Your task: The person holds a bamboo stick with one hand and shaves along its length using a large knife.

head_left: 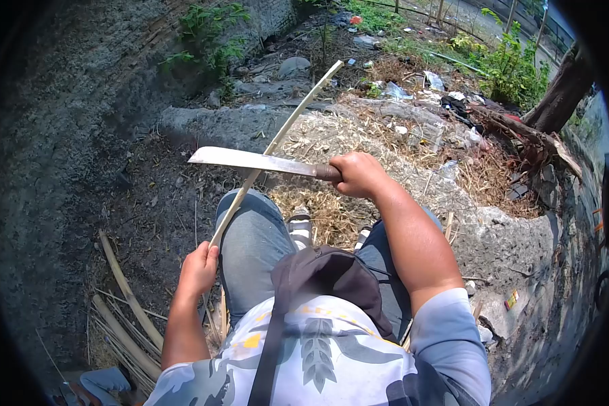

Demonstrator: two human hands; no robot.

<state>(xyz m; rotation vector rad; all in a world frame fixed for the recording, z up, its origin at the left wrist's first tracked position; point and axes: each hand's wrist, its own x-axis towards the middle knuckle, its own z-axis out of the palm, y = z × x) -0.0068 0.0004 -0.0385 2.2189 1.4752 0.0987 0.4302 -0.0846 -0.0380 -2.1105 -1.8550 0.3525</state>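
Observation:
My right hand is closed around the brown handle of a machete, its broad blade pointing left. The blade lies across a long pale bamboo strip, overlapping it near its middle in this view. By its lower end, my left hand grips the strip, which slants up and away to the right past my left knee. Both hands are apart, the left beside my thigh and the right out in front of my other knee.
Split bamboo lengths lie on the ground at the lower left. A rough wall rises on the left. Dry straw and litter cover the concrete ahead. A tree trunk stands at right. Another person's leg shows at lower left.

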